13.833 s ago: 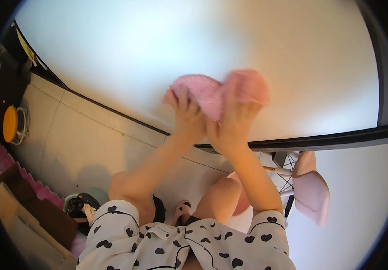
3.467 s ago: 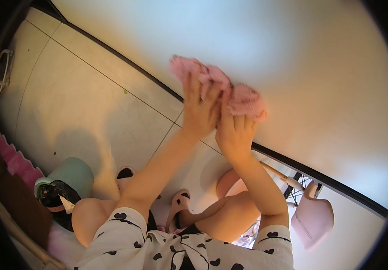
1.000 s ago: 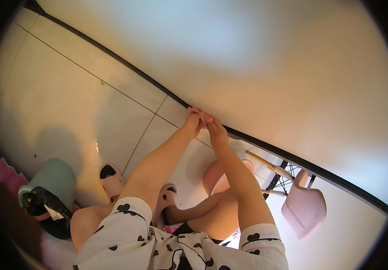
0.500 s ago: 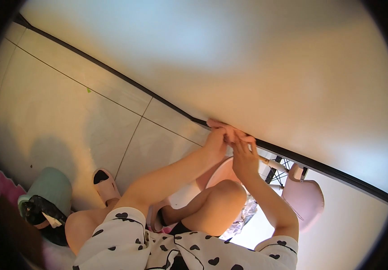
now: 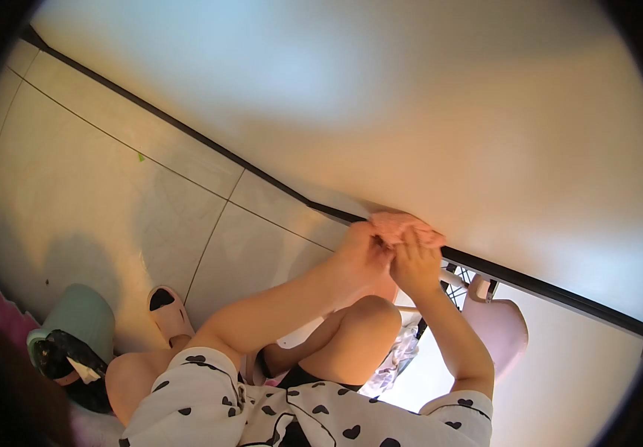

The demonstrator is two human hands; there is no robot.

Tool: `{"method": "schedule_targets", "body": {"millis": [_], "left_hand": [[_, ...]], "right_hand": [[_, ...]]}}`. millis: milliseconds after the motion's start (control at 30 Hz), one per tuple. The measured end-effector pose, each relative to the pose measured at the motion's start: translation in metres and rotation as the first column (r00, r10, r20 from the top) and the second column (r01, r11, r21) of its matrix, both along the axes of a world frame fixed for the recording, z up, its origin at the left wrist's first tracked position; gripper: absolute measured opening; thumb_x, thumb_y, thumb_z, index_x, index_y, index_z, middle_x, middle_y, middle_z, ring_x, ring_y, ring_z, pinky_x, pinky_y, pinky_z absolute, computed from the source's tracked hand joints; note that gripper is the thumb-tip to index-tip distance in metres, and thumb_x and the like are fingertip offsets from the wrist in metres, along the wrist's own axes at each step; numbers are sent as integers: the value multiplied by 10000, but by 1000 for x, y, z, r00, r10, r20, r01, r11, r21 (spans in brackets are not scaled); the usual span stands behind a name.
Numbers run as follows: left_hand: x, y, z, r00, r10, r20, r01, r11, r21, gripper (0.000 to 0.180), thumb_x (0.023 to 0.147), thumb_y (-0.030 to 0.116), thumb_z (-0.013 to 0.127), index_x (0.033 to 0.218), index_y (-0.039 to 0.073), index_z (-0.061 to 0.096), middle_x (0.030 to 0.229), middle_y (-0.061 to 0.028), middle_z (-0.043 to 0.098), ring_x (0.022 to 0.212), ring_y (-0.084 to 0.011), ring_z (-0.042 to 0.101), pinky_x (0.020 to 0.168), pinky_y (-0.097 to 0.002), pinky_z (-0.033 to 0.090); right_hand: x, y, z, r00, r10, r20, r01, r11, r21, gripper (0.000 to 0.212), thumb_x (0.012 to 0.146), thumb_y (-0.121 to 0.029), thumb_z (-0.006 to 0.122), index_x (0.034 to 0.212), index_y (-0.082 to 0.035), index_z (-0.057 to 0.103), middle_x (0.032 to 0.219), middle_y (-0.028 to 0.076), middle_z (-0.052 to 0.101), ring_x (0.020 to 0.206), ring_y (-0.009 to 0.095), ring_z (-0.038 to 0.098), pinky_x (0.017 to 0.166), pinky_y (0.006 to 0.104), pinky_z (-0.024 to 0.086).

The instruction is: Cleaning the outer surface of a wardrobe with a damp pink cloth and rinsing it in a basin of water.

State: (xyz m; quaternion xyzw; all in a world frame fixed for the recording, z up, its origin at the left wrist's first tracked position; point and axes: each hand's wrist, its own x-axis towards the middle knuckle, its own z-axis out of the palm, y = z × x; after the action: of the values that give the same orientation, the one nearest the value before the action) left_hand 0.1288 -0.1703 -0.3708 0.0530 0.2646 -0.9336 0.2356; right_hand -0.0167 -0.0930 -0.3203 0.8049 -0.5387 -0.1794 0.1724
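A crumpled pink cloth [image 5: 406,226] lies over the black edge strip [image 5: 209,143] of a large white panel [image 5: 485,149]. My left hand [image 5: 366,255] is closed on the cloth's left end, its fingertips partly hidden. My right hand [image 5: 417,267] is close beside it, with fingers pressed together over the cloth's lower right part. Both hands bunch the cloth against the edge. Below them, mostly behind my hands and knee, part of a pink container [image 5: 383,287] shows.
A pale green bin [image 5: 83,319] with a black liner stands at the lower left on the tiled floor [image 5: 112,208]. Next to it is a foot in a pink slipper [image 5: 172,313]. A rounded pink object [image 5: 502,334] is on the right, below the strip.
Both hands and the cloth have shifted a little right along the black strip. More of the cloth now spreads over the white panel, and the pink container is more hidden.
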Motion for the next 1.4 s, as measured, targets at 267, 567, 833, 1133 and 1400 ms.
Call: {"method": "schedule_targets", "body": {"millis": [267, 567, 833, 1133, 1400], "left_hand": [[-21, 1, -145, 971, -15, 240, -22, 988, 150, 190, 884, 63, 389, 1002, -12, 518, 1008, -97, 560, 953, -195, 531, 840, -313, 440], [-35, -5, -296, 840, 21, 543, -132, 977, 166, 147, 886, 89, 407, 950, 71, 538, 986, -88, 548, 895, -232, 516, 706, -346, 451], [-21, -27, -257, 763, 46, 645, -64, 998, 6, 158, 885, 117, 497, 1028, 72, 447, 895, -82, 546, 741, -175, 538, 588, -303, 450], [26, -37, -37, 694, 189, 695, -127, 982, -140, 437, 842, 17, 406, 1234, 152, 268, 1124, -61, 416, 1026, -147, 458, 811, -288, 431], [11, 24, 47, 550, 709, 442, -108, 585, -803, 755, 938, 69, 438, 1401, -11, -153, 1374, -198, 233, 1282, -295, 289, 1026, -359, 309]], "right_hand": [[9, -26, -100, 978, 193, -75, -181, 973, 144, 358, 768, -147, 527, 1114, -102, 609, 1300, -16, 527, 992, 129, 549, 833, 281, 403], [0, -18, -220, 986, 113, -121, -75, 955, 286, 460, 870, -230, 441, 1299, -74, 493, 1361, 9, 466, 1296, 118, 366, 1107, 293, 231], [13, -14, -230, 911, 128, -392, 38, 920, 390, 499, 906, -253, 391, 1383, -108, 385, 1423, -40, 370, 1342, 104, 269, 1139, 301, 74], [18, -7, -112, 999, -29, -25, 31, 995, 96, 430, 788, -197, 552, 1208, -104, 552, 1268, 36, 532, 1116, 211, 514, 1005, 391, 350], [40, -25, -26, 977, -107, -182, 34, 931, -364, 477, 818, -291, 551, 1227, -48, 507, 1231, 145, 526, 1078, 259, 519, 945, 448, 377]]}}
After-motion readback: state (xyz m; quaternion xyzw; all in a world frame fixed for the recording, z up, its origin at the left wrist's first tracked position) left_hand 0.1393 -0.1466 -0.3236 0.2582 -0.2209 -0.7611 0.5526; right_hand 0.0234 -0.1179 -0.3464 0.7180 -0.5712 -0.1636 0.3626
